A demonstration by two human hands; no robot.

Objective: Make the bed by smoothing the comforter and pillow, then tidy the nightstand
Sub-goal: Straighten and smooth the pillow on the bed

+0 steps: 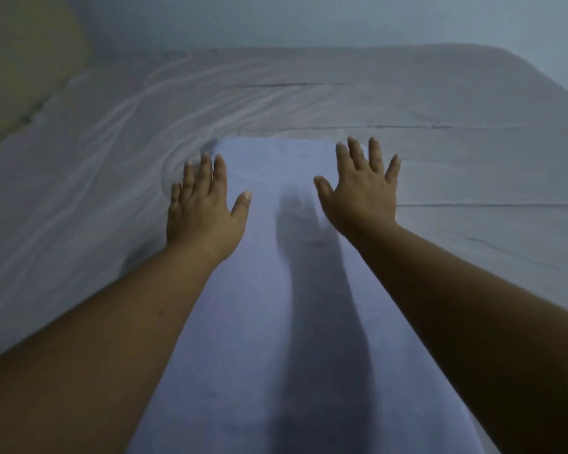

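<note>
1. Plainly, nothing is held by either grip: the left grip (204, 217) and the right grip (361, 194) are both spread wide, palms down, fingers straight and fanned.
2. The left grip is placed at the far left edge of the blue pillow (263, 322); its fingertips are blurred, so contact cannot be told.
3. The right grip is seen over the pillow's far right corner, and a dark shadow (309, 257) is cast on the pillow beside it.
4. The pillow is stretched lengthwise between both forearms, on the pale comforter (341, 103), which is rippled at left and flatter at right.
5. A yellowish shape (23, 60) is seen far left, and a wall (309, 18) behind.
</note>
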